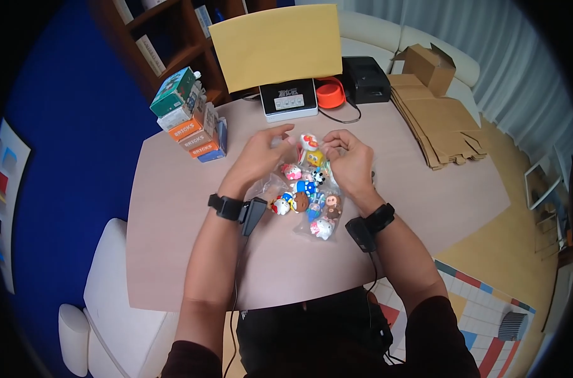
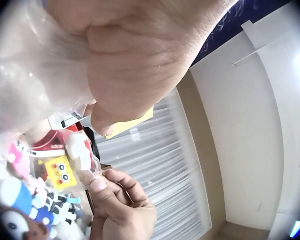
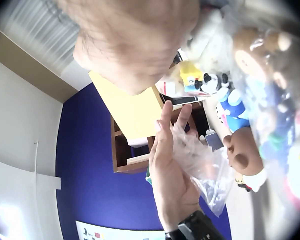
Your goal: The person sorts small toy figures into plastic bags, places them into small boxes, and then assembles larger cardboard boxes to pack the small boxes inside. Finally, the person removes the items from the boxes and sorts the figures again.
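Observation:
Small cartoon figurines in clear plastic bags lie in a cluster on the table, between and below both hands. In the head view my left hand [image 1: 259, 154] is at the cluster's upper left. The right wrist view shows a crumpled clear plastic bag [image 3: 206, 165] gripped in its palm, index finger stretched out. My right hand [image 1: 352, 162] is at the upper right; in the left wrist view its thumb and forefinger pinch the edge of a clear bag beside a yellow square figurine [image 2: 60, 172]. A white-and-red figurine [image 1: 308, 142] sits between the hands. A brown-headed figurine [image 1: 299, 202] lies lower.
Stacked brick boxes [image 1: 189, 120] stand at the table's left. Behind the figurines are a white-and-black device [image 1: 288, 101], a yellow board [image 1: 277, 47], an orange round object [image 1: 330, 93] and a black machine [image 1: 366, 80]. Flattened cardboard [image 1: 431, 120] lies at the right.

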A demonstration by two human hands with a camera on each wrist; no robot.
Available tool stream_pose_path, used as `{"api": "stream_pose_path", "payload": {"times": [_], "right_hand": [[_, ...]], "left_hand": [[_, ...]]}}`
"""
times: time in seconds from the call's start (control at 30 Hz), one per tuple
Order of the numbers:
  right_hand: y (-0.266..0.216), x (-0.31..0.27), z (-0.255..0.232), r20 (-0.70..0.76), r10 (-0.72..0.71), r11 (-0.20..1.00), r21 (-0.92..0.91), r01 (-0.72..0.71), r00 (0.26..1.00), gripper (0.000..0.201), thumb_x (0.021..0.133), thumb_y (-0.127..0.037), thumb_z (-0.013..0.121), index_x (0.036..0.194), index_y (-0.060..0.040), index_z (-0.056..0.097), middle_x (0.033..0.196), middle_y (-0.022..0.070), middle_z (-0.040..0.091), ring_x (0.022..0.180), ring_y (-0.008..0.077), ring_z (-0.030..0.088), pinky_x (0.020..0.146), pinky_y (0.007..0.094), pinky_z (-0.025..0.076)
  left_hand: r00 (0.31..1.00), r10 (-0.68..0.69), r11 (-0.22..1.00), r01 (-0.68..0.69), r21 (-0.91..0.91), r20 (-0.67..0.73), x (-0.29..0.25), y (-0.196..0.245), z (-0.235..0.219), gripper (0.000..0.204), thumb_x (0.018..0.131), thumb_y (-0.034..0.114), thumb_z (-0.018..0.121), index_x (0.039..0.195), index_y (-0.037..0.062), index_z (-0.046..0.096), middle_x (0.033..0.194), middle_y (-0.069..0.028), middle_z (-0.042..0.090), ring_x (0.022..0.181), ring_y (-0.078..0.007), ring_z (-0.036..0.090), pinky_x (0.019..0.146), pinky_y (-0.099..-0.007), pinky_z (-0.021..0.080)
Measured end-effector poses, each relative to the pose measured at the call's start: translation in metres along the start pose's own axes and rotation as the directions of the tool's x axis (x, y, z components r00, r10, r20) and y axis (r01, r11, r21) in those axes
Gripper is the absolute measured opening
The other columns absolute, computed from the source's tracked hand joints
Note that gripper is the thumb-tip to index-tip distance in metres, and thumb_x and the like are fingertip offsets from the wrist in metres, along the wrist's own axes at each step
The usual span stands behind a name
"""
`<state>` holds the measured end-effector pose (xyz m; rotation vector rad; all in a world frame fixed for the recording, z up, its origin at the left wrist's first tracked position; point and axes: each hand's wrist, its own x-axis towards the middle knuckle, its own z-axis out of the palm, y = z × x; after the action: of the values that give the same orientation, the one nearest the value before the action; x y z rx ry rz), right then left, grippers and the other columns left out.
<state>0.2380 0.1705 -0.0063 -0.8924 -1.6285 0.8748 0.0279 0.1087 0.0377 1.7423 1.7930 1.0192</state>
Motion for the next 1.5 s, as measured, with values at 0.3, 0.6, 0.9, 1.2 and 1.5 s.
{"api": "stream_pose_path", "payload": {"times": [0.3, 0.6, 0.9, 1.2, 1.5], "right_hand": [[0.004, -0.001, 0.002, 0.025, -0.124, 0.98, 0.162, 0.119, 0.992, 0.016, 0.088, 0.008, 0.072, 0.103, 0.0022, 0.074, 0.09, 0.0069, 0.076, 0.087, 0.0122, 0.073, 0.079, 0.0288, 0.058], [0.004, 0.006, 0.0, 0.06, -0.124, 0.941, 0.323, 0.099, 0.99, 0.032, 0.087, 0.006, 0.074, 0.118, 0.0018, 0.075, 0.102, 0.0051, 0.072, 0.095, 0.0123, 0.07, 0.084, 0.027, 0.056], [0.0, 0.01, -0.01, 0.079, 0.09, 0.961, 0.255, -0.108, 0.993, 0.012, 0.094, 0.0, 0.071, 0.104, 0.0044, 0.077, 0.085, 0.0003, 0.071, 0.075, 0.0065, 0.064, 0.068, 0.0236, 0.053], [-0.003, 0.014, -0.013, 0.063, 0.08, 0.939, 0.33, -0.097, 0.995, 0.014, 0.097, -0.006, 0.072, 0.107, 0.0039, 0.074, 0.086, 0.0011, 0.071, 0.073, 0.0061, 0.064, 0.065, 0.0243, 0.053], [-0.001, 0.006, -0.009, 0.015, -0.133, 0.983, 0.131, 0.13, 0.991, 0.011, 0.091, -0.002, 0.077, 0.1, 0.0055, 0.076, 0.087, 0.0045, 0.072, 0.071, 0.0088, 0.065, 0.064, 0.0266, 0.053]], "left_hand": [[0.982, -0.184, 0.821, 0.172, -0.545, 0.033, 0.005, 0.011, 0.016, 0.018, 0.101, 0.012, 0.075, 0.11, -0.0042, 0.076, 0.091, -0.009, 0.075, 0.081, -0.0121, 0.067, 0.077, -0.0281, 0.053], [0.922, -0.077, 0.893, -0.106, -0.438, -0.379, -0.002, 0.017, 0.032, 0.011, 0.095, 0.007, 0.078, 0.098, -0.004, 0.077, 0.086, -0.0055, 0.075, 0.077, -0.0099, 0.066, 0.071, -0.0281, 0.054], [0.978, -0.054, 0.871, -0.054, -0.489, -0.203, -0.011, 0.035, 0.032, 0.031, 0.093, 0.007, 0.08, 0.124, 0.0013, 0.076, 0.1, -0.0034, 0.073, 0.094, -0.0107, 0.066, 0.086, -0.0273, 0.054], [0.993, -0.092, 0.945, 0.063, -0.321, -0.076, -0.017, 0.045, 0.028, 0.027, 0.092, 0.006, 0.081, 0.118, 0.0016, 0.079, 0.1, -0.0039, 0.075, 0.09, -0.0115, 0.067, 0.085, -0.0283, 0.055], [0.993, -0.03, 0.904, -0.02, -0.428, -0.111, -0.017, 0.047, 0.027, 0.02, 0.092, 0.007, 0.08, 0.112, 0.0015, 0.08, 0.098, -0.005, 0.074, 0.089, -0.0109, 0.066, 0.08, -0.0275, 0.055]]}}
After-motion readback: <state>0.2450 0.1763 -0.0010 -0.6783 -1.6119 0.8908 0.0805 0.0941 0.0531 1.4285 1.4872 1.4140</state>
